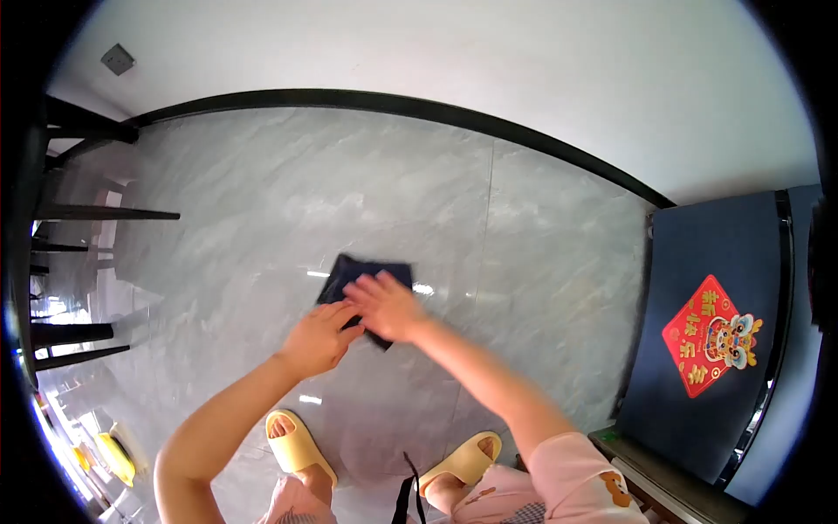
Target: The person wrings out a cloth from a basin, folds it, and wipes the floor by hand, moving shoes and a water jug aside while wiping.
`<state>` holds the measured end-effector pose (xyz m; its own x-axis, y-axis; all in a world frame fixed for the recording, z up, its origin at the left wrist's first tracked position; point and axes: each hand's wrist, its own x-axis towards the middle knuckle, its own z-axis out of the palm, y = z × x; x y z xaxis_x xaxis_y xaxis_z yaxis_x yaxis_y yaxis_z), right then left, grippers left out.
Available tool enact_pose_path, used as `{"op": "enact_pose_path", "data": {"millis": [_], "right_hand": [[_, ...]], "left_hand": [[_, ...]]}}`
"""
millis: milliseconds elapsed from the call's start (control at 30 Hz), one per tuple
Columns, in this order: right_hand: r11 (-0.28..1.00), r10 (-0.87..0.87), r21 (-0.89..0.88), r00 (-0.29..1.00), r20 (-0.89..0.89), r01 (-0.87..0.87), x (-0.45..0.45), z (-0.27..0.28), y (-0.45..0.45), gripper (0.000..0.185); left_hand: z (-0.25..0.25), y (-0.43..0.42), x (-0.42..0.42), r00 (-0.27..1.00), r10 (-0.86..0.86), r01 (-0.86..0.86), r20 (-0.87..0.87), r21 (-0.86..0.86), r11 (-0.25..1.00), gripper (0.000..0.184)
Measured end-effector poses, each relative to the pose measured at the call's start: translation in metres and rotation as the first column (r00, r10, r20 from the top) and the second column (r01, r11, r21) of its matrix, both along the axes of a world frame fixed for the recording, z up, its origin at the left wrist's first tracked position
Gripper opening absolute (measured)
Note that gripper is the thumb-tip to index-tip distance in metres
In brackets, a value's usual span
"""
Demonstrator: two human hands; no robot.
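Note:
A dark navy or black folded piece (pixel 394 272), perhaps cloth or a thin bag, lies under my hands near the middle of the view. Its outline is angular, with corners showing at the top and at the bottom. My right hand (pixel 387 306) rests across its middle with the fingers spread, slightly blurred. On its lower left part is my left hand (pixel 324 337), thumb and fingers apart, the fingertips close to those of my right hand. Both hands cover much of the piece, and I cannot tell whether it touches the floor.
Grey glossy tiles (pixel 305 192) reach a white wall with a black skirting board (pixel 367 99). Dark chair legs (pixel 113 212) stand at left. At right is a dark blue cabinet (pixel 698 236) bearing a red festive sticker (pixel 698 336). Yellow slippers (pixel 297 447) are on my feet.

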<state>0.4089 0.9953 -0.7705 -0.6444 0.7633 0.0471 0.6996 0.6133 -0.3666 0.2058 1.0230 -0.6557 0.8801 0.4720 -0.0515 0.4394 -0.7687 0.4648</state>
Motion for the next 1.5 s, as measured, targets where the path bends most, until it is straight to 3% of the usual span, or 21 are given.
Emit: {"op": "enact_pose_path", "data": {"millis": [33, 67, 100, 167, 200, 267, 367, 467, 533, 633, 700, 733, 800, 833, 1100, 1200, 1300, 1333, 1367, 1467, 1500], "right_hand": [[0.956, -0.073, -0.280, 0.996, 0.052, 0.085, 0.022, 0.043, 0.025, 0.052], [0.955, -0.290, 0.084, 0.956, 0.047, 0.285, 0.050, 0.019, 0.013, 0.052], [0.883, -0.455, 0.189, 0.882, 0.126, 0.429, 0.085, 0.014, 0.014, 0.053], [0.692, -0.714, 0.331, 0.675, 0.186, 0.642, 0.163, -0.002, 0.000, 0.053], [0.590, -0.807, 0.237, 0.557, 0.196, 0.772, 0.199, -0.001, -0.009, 0.052], [0.353, -0.910, 0.255, 0.267, 0.317, 0.900, 0.251, -0.022, -0.042, 0.055], [0.246, -0.925, 0.219, 0.162, 0.343, 0.944, 0.217, -0.023, -0.066, 0.057], [0.512, -0.844, 0.258, 0.424, 0.328, 0.820, 0.084, -0.011, -0.074, 0.059], [0.671, -0.701, 0.033, 0.618, 0.357, 0.741, -0.010, 0.003, -0.080, 0.062], [0.802, -0.586, -0.066, 0.803, 0.109, 0.594, -0.081, 0.010, -0.092, 0.051], [0.770, -0.617, -0.264, 0.783, -0.078, 0.580, -0.067, 0.023, -0.089, 0.044], [0.740, -0.670, -0.409, 0.529, -0.522, 0.534, -0.047, 0.001, -0.100, 0.041], [0.538, -0.831, -0.281, 0.444, -0.335, 0.794, -0.023, 0.031, -0.110, 0.040], [0.414, -0.897, -0.228, 0.351, -0.269, 0.882, -0.015, 0.041, -0.113, 0.036], [0.633, -0.768, -0.192, 0.577, -0.278, 0.750, -0.072, 0.052, -0.059, 0.031], [0.661, -0.749, -0.248, 0.604, -0.270, 0.708, -0.093, 0.051, -0.043, 0.030], [0.723, -0.690, -0.251, 0.669, -0.276, 0.643, -0.101, 0.043, -0.035, 0.030], [0.754, -0.657, -0.246, 0.695, -0.290, 0.610, -0.104, 0.040, -0.033, 0.030], [0.774, -0.633, -0.221, 0.717, -0.292, 0.593, -0.103, 0.038, -0.032, 0.031], [0.777, -0.628, -0.185, 0.721, -0.294, 0.601, -0.095, 0.032, -0.037, 0.031], [0.748, -0.661, -0.198, 0.688, -0.299, 0.633, -0.092, 0.031, -0.041, 0.031]], "left_hand": [[0.004, -0.001, -0.005, 1.000, -0.005, 0.004, -0.025, -0.008, 1.000, 0.035], [0.010, -0.003, -0.011, 0.999, -0.010, 0.009, -0.049, -0.019, 1.000, 0.036], [0.014, -0.006, -0.018, 0.997, -0.015, 0.013, -0.073, -0.030, 0.999, 0.036], [0.008, -0.017, -0.037, 0.997, 0.040, -0.045, -0.065, -0.076, 0.996, 0.037], [0.004, -0.025, -0.046, 0.995, 0.076, -0.081, -0.057, -0.098, 0.992, 0.038], [-0.006, -0.039, -0.056, 0.988, 0.151, -0.155, -0.038, -0.139, 0.978, 0.038], [-0.036, -0.052, -0.065, 0.957, 0.289, -0.277, 0.035, -0.189, 0.942, 0.037], [-0.057, -0.058, -0.052, 0.892, 0.414, -0.373, 0.180, -0.225, 0.900, 0.038], [-0.061, -0.054, -0.037, 0.842, 0.466, -0.410, 0.270, -0.240, 0.880, 0.038], [-0.077, -0.064, -0.007, 0.758, 0.519, -0.386, 0.395, -0.371, 0.845, 0.040], [-0.078, -0.079, 0.012, 0.742, 0.569, -0.428, 0.353, -0.404, 0.808, 0.043], [-0.085, -0.088, 0.020, 0.761, 0.584, -0.486, 0.285, -0.347, 0.802, 0.045], [-0.095, -0.101, 0.045, 0.877, 0.475, -0.479, -0.067, -0.077, 0.874, 0.062], [-0.095, -0.103, 0.055, 0.846, 0.532, -0.531, -0.041, -0.163, 0.832, 0.070], [-0.113, -0.042, 0.011, 0.869, 0.493, -0.495, 0.043, 0.090, 0.864, 0.057], [-0.095, -0.047, -0.104, 0.685, 0.728, -0.727, -0.023, 0.050, 0.685, 0.057], [-0.082, -0.078, -0.238, 0.357, 0.891, -0.878, -0.282, 0.226, 0.423, 0.054], [-0.118, -0.116, -0.330, 0.145, 0.981, -0.922, -0.128, 0.342, 0.181, 0.054], [-0.132, -0.133, -0.370, 0.020, 0.993, -0.930, -0.116, 0.363, 0.061, 0.056], [-0.147, -0.137, -0.379, -0.096, 0.989, -0.947, -0.116, 0.316, -0.055, 0.059], [-0.155, -0.135, -0.358, 0.001, 0.995, -0.930, -0.102, 0.366, 0.038, 0.060]]}}
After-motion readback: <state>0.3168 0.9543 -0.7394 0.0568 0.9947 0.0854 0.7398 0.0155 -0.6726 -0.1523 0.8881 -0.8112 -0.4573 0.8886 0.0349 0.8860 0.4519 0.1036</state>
